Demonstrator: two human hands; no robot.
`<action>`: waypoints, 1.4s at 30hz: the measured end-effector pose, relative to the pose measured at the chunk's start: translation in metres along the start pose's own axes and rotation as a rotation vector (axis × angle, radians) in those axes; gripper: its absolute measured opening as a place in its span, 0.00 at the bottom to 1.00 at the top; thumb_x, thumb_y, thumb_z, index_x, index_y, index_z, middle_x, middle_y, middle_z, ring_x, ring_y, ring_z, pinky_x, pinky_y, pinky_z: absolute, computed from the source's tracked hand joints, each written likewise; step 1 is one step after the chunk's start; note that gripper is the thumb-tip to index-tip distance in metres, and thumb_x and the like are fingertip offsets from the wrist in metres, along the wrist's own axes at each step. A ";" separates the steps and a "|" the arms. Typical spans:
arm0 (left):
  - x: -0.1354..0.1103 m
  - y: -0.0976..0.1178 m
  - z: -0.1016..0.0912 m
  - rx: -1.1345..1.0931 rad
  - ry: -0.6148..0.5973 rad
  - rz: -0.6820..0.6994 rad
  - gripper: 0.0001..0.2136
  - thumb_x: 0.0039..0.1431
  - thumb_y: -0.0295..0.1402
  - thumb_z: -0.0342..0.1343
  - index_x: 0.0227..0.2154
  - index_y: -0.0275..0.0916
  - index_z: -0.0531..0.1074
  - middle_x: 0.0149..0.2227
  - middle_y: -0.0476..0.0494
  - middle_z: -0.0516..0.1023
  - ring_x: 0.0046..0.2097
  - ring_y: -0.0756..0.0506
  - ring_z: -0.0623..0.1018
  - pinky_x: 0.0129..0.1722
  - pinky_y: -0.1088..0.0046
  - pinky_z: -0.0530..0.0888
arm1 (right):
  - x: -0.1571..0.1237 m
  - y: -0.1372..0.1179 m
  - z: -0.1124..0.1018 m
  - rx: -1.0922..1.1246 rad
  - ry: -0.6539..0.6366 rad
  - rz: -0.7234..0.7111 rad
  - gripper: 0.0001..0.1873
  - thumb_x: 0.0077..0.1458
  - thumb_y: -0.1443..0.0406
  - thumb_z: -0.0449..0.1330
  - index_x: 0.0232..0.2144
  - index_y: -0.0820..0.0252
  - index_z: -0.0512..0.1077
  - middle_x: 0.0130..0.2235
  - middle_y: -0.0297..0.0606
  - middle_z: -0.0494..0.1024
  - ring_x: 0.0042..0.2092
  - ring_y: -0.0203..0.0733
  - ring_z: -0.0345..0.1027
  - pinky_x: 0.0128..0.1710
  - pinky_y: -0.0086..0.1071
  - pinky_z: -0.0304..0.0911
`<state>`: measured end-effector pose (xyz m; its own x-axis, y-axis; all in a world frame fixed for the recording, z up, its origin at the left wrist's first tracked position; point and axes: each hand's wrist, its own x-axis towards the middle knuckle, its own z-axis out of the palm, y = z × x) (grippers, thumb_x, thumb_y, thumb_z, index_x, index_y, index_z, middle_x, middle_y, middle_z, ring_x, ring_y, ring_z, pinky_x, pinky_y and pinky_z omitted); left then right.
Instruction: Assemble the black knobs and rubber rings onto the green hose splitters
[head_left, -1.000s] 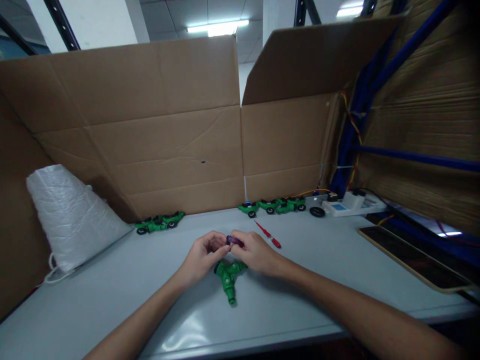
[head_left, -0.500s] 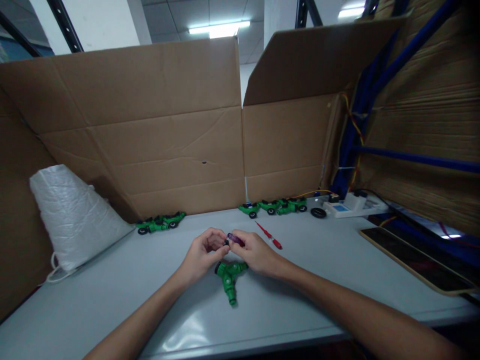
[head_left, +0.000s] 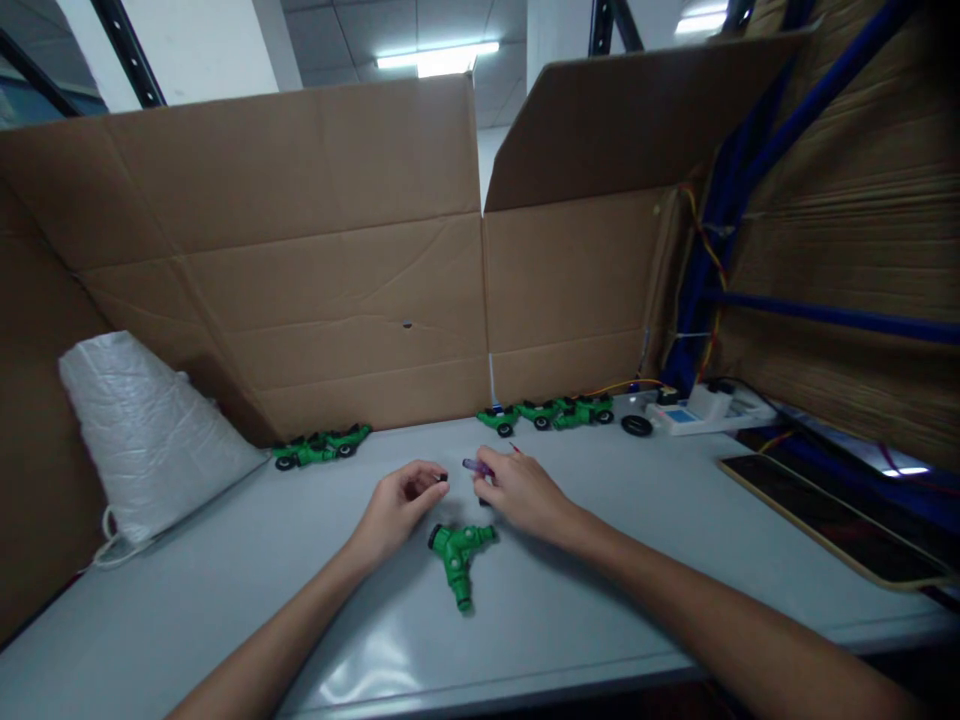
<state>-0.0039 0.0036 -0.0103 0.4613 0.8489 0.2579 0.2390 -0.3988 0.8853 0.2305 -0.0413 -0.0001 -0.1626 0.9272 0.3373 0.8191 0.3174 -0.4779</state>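
Observation:
My left hand (head_left: 397, 505) pinches a small dark part (head_left: 442, 478) between thumb and fingertips just above the grey table (head_left: 225, 600). A little to its right, my right hand (head_left: 517, 492) is closed on a small purple screwdriver (head_left: 476, 466) whose tip points left toward that part. A green Y-shaped plastic piece (head_left: 457, 553) lies on the table right in front of both hands, untouched. The red screwdriver (head_left: 516, 449) behind my right hand is mostly hidden by it.
Cardboard walls (head_left: 337, 290) close off the back. Green toy vehicles (head_left: 319, 446) and a second group of them (head_left: 555, 411) line the wall. A white plastic bag (head_left: 142, 430) sits at left. A black wheel (head_left: 637, 426), a white device (head_left: 705, 408) and a dark tablet (head_left: 825, 510) lie at right.
My hands have drawn apart: the right one moved right and back with the purple screwdriver, and the left keeps the small dark part.

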 end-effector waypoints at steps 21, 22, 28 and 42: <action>-0.024 0.046 0.010 0.529 -0.405 0.209 0.09 0.62 0.33 0.64 0.45 0.41 0.79 0.41 0.46 0.76 0.44 0.43 0.76 0.46 0.68 0.71 | 0.000 0.008 0.005 -0.279 -0.125 0.105 0.13 0.77 0.64 0.48 0.54 0.60 0.69 0.47 0.49 0.85 0.48 0.53 0.81 0.43 0.36 0.64; -0.024 0.044 0.009 0.529 -0.400 0.199 0.09 0.61 0.31 0.64 0.44 0.41 0.79 0.40 0.46 0.76 0.43 0.43 0.76 0.46 0.68 0.71 | 0.000 0.010 0.005 -0.295 -0.139 0.118 0.13 0.77 0.64 0.48 0.55 0.61 0.68 0.47 0.50 0.85 0.49 0.53 0.81 0.43 0.36 0.65; -0.022 0.034 0.006 0.397 -0.329 0.122 0.08 0.66 0.36 0.60 0.44 0.38 0.78 0.37 0.46 0.77 0.38 0.46 0.74 0.39 0.71 0.70 | 0.000 0.015 0.003 -0.388 -0.142 0.195 0.15 0.75 0.63 0.51 0.57 0.65 0.68 0.48 0.57 0.84 0.48 0.60 0.82 0.44 0.41 0.69; -0.015 0.022 0.003 0.275 -0.005 0.180 0.15 0.72 0.45 0.57 0.52 0.40 0.75 0.44 0.42 0.79 0.46 0.43 0.77 0.49 0.67 0.72 | 0.003 0.018 -0.009 -0.329 0.123 -0.105 0.09 0.74 0.64 0.56 0.48 0.62 0.74 0.51 0.52 0.78 0.56 0.57 0.70 0.56 0.45 0.66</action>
<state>-0.0033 -0.0187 0.0045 0.5214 0.7546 0.3983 0.3742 -0.6217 0.6880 0.2496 -0.0343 -0.0006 -0.2043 0.8555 0.4757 0.9379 0.3102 -0.1552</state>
